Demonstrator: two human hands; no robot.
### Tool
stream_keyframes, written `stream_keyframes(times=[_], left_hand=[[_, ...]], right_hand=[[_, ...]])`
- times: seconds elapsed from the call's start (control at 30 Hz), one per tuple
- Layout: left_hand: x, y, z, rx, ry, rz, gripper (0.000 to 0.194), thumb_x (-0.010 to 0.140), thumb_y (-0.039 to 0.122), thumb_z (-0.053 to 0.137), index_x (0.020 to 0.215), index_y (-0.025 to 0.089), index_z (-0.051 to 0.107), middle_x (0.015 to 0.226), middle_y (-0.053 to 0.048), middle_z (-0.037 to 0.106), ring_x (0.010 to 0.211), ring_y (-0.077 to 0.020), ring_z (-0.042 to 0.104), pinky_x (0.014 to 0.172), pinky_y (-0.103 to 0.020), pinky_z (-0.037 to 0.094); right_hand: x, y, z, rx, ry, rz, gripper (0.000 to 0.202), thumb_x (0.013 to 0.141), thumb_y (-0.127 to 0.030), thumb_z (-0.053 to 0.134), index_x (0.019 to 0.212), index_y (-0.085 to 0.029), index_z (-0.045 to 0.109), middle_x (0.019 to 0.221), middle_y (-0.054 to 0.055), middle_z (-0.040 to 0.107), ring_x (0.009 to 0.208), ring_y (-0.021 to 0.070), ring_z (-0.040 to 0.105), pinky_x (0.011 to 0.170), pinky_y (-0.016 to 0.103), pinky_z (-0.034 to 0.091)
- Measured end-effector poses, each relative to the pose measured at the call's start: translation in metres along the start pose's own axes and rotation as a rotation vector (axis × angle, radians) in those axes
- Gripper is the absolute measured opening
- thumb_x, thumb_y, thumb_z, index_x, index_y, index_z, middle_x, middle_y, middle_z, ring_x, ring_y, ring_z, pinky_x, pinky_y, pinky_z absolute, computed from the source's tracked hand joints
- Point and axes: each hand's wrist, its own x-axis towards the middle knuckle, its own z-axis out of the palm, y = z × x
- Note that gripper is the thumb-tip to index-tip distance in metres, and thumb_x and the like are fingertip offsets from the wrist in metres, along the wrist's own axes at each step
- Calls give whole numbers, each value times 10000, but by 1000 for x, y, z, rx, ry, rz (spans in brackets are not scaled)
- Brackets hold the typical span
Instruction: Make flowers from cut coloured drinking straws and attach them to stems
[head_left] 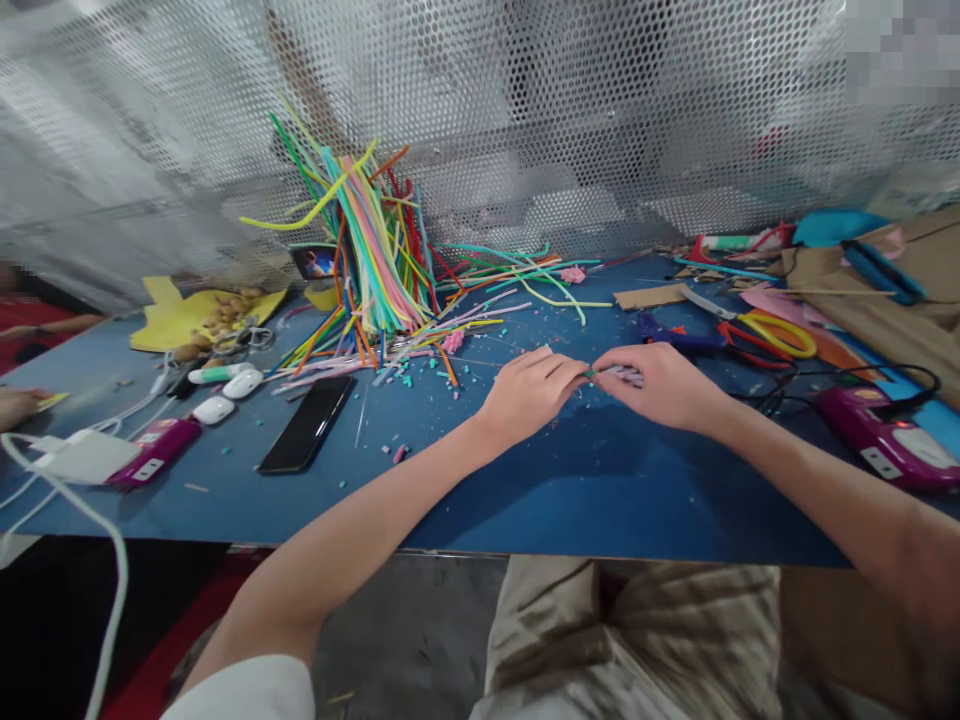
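Observation:
Over the blue table (480,510), my left hand (532,390) and my right hand (652,380) meet at the fingertips. A small green piece shows between them, pinched by my left fingers. My right hand is closed around a small bundle of pale purple strips (626,375), whose ends stick out near its thumb and fingers. Small teal and pink bits lie to the left of my left hand, near a pink fuzzy cluster (453,342). Behind them a large bunch of coloured pipe cleaners (375,250) leans against the perforated metal panel.
A black phone (307,425) lies left. Purple power strips (157,452) (885,435) sit at both sides with cables. Yellow-handled scissors (780,333), a blue glue gun (679,335) and cardboard (649,297) are at right. Another person's hand (21,408) shows at far left.

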Motion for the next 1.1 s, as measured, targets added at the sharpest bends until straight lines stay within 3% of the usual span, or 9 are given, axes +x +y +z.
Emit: stream_keyframes(times=[0.1,0.23,0.4,0.57,0.83,1.1], left_hand=[[0,2,1,-89,-1,-63,205,1013,297,505,1085,168,647,1017,-25,739,884,-139,636,854,-281,505],[2,6,-2,-242,-27,-253,182,981,290,564,1073,170,664,955,-36,737,860,-139,651,813,-279,518],[3,9,-7,-292,-59,-338,162,953,283,600,1041,171,678,902,-33,726,784,-133,641,766,-277,512],[1,6,-4,-253,-61,-279,147,968,264,578,1042,168,661,922,-33,721,841,-138,641,793,-276,507],[0,-1,1,-118,-45,-11,193,1022,260,467,1004,146,622,940,-54,707,881,-154,623,847,-297,510],[0,1,-4,-47,-95,93,245,1027,165,395,1103,138,626,1059,-77,709,959,-154,637,925,-322,500]], right_hand=[[-3,-2,3,-211,83,-95,242,938,-337,522,1021,-214,714,1006,46,756,900,216,696,746,310,470],[-5,-4,3,-452,110,-243,285,994,-313,445,1043,-198,701,1019,77,742,905,214,671,718,315,442],[-3,-6,4,-517,102,-283,306,1015,-318,411,1079,-186,679,1003,90,736,902,211,651,725,315,427],[-4,-8,6,-437,109,-194,296,977,-355,493,1152,-190,665,1052,86,744,936,238,675,780,335,464],[-3,-4,5,-161,-13,-71,281,951,-322,505,1153,-246,686,1174,42,737,1044,238,692,891,369,506],[0,-2,-2,42,-93,55,254,925,-398,543,970,-249,743,897,8,768,787,199,693,699,305,507]])
